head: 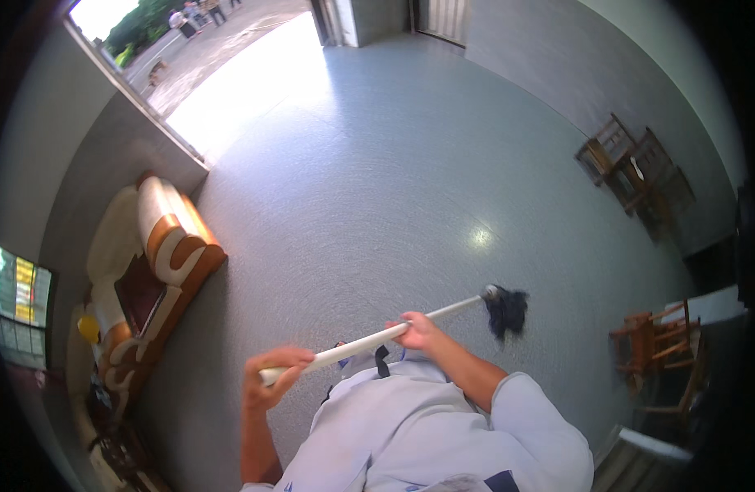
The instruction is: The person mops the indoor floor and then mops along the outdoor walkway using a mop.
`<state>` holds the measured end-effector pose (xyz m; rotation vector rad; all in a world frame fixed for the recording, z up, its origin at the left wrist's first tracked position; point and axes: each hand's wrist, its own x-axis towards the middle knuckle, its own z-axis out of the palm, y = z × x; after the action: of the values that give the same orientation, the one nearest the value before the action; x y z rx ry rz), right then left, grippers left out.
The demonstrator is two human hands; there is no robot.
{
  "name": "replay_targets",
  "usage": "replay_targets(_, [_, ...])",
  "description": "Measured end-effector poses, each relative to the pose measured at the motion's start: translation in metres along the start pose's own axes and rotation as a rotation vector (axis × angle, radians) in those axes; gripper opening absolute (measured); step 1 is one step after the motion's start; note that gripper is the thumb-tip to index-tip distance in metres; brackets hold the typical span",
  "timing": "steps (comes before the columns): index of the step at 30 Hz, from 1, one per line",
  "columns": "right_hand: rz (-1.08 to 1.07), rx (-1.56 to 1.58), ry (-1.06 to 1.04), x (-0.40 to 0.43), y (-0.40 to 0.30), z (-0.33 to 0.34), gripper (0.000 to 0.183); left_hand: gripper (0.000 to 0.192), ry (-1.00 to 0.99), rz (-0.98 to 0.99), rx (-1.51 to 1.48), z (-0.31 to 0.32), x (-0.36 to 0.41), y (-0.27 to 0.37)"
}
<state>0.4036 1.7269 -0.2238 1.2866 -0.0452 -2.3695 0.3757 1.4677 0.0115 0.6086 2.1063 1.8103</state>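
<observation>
A mop with a white handle (365,342) slants across the front of my body, its dark mop head (506,312) resting on the grey floor (352,234) to the right. Near the handle's top end, my left hand (276,372) is wrapped around it. My right hand (417,331) grips the handle farther down, between my left hand and the mop head. Slight blur softens the dark strands.
A cream and orange sofa (186,252) stands along the left wall, with a yellow balloon-like object (89,329) by it. Wooden chairs (617,160) line the right wall; more wooden chairs (654,341) stand nearer. Beyond the bright doorway (248,92) are several people.
</observation>
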Motion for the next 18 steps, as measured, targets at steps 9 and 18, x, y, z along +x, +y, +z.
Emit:
replay_targets(9, [0.146, -0.714, -0.029, 0.073, 0.049, 0.078, 0.029, 0.010, 0.783, -0.107, 0.176, 0.057, -0.107, -0.009])
replay_targets(18, [0.143, -0.495, -0.194, 0.059, 0.085, 0.126, 0.024, 0.019, 0.565, 0.062, 0.548, 0.056, -0.030, -0.035])
